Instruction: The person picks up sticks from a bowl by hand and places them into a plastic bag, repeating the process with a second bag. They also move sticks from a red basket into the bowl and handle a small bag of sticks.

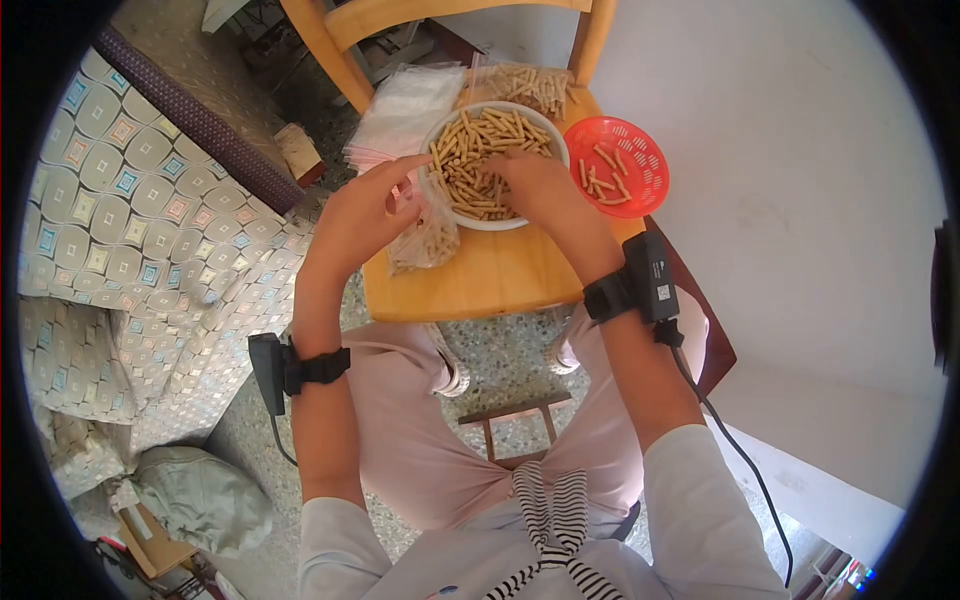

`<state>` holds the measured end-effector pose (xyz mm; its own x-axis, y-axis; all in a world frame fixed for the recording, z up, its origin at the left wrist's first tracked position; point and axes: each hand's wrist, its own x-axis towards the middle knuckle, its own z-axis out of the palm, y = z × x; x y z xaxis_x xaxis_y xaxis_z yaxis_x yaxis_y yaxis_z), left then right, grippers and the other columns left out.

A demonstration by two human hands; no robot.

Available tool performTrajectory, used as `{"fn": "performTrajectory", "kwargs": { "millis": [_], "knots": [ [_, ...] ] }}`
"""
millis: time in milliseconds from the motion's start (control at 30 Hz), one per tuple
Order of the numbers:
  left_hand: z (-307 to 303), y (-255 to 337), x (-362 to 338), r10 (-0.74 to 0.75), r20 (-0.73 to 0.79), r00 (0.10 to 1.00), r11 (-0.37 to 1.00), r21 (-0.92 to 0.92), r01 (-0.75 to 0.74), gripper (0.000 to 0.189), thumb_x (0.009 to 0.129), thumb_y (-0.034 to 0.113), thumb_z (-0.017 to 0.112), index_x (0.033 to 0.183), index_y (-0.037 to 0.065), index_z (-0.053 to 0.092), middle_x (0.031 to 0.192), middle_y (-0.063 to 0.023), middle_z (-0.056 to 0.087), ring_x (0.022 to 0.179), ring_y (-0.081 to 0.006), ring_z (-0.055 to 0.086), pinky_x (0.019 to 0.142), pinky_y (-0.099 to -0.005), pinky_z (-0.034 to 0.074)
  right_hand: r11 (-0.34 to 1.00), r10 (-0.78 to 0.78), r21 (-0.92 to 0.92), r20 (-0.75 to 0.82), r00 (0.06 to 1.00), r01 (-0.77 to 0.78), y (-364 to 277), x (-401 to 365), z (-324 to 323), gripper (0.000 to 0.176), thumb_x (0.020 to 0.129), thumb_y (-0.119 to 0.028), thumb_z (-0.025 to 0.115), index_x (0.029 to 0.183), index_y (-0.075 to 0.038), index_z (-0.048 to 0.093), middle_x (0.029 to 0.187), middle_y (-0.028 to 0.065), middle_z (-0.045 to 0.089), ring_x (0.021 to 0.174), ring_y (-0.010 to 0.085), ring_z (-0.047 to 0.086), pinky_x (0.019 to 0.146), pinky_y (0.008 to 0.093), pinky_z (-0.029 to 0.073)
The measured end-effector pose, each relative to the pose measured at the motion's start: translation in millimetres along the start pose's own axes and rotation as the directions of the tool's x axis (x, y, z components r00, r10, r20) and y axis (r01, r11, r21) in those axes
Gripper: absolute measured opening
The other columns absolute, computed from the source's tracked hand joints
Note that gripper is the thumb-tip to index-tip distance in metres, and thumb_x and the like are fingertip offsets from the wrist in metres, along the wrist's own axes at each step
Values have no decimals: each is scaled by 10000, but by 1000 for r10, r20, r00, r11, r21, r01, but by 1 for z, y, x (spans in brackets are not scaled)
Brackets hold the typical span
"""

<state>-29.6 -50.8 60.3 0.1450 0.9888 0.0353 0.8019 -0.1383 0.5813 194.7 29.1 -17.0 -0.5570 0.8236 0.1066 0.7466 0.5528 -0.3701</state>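
Observation:
A white bowl (500,224) full of short tan sticks (464,150) stands on a wooden chair seat (480,280). My left hand (368,215) is at the bowl's left side, its thumb and fingers on the mouth of a clear zip bag (432,242). The bag leans against the bowl with some sticks inside. My right hand (530,185) reaches into the bowl from the right, its fingers curled down among the sticks; the fingertips are partly hidden.
A red plastic basket (655,180) with several sticks sits at the seat's right edge. Flat clear bags (410,105) lie at the back left, and filled bags (535,85) behind the bowl. A patterned cloth (150,250) covers furniture on the left; a white wall (790,200) is on the right.

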Motion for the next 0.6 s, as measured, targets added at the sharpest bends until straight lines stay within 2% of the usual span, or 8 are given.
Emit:
{"fn": "performTrajectory", "kwargs": {
  "millis": [133,200,233,300,367,433,500,600],
  "knots": [
    [0,-4,8,30,-73,997,984,-174,-42,431,863,162,625,1293,185,620,812,-54,615,625,-176,570,652,-319,493,999,-7,39,-35,999,9,3,0,2,317,743,-66,721,1050,-126,668,1027,103,650,969,314,651,806,427,519],
    [1,-3,8,27,-154,988,986,-156,-52,397,863,189,622,1259,168,636,714,-57,600,568,-178,539,606,-318,471,997,-21,69,-62,998,26,1,0,0,295,739,-63,721,1024,-121,666,1013,105,662,955,318,657,798,427,519],
    [1,-2,8,26,-152,988,986,-157,-51,397,863,189,622,1259,168,636,714,-57,600,568,-178,539,606,-318,471,999,42,24,-58,997,-41,-3,2,-2,270,760,-54,687,1022,-117,666,1009,111,672,942,324,662,796,425,520],
    [-1,1,6,17,-85,996,1000,14,-16,317,871,256,617,1164,160,688,629,-51,564,540,-178,527,578,-323,449,994,105,-21,-56,993,-106,-3,5,0,250,780,-44,653,1020,-114,667,1006,116,682,929,329,667,794,423,521],
    [-1,1,6,-10,-64,998,1000,19,11,288,876,302,614,1104,154,708,594,-52,544,529,-186,529,567,-327,439,994,101,-2,-284,953,-105,2,7,8,161,804,-50,604,932,-114,680,933,116,671,889,325,680,778,460,492],
    [2,0,7,-36,-42,998,999,24,37,283,881,347,611,1045,148,727,559,-53,525,519,-194,531,555,-331,430,995,82,-36,-273,959,-96,6,6,13,173,808,-58,609,952,-120,683,944,115,668,891,319,680,796,458,477],
    [9,4,9,5,-154,988,999,32,0,313,884,409,609,964,135,737,555,-63,531,521,-217,555,550,-342,436,994,65,-69,-261,963,-86,8,5,13,185,812,-67,614,972,-125,686,956,114,665,892,313,680,815,457,462],
    [12,13,11,37,-163,986,996,90,-22,323,881,421,621,942,125,733,565,-70,558,539,-233,581,547,-349,446,992,84,-78,-199,977,-101,6,6,12,201,815,-97,639,1004,-140,692,976,114,657,897,308,677,842,464,438]
  ]
}}
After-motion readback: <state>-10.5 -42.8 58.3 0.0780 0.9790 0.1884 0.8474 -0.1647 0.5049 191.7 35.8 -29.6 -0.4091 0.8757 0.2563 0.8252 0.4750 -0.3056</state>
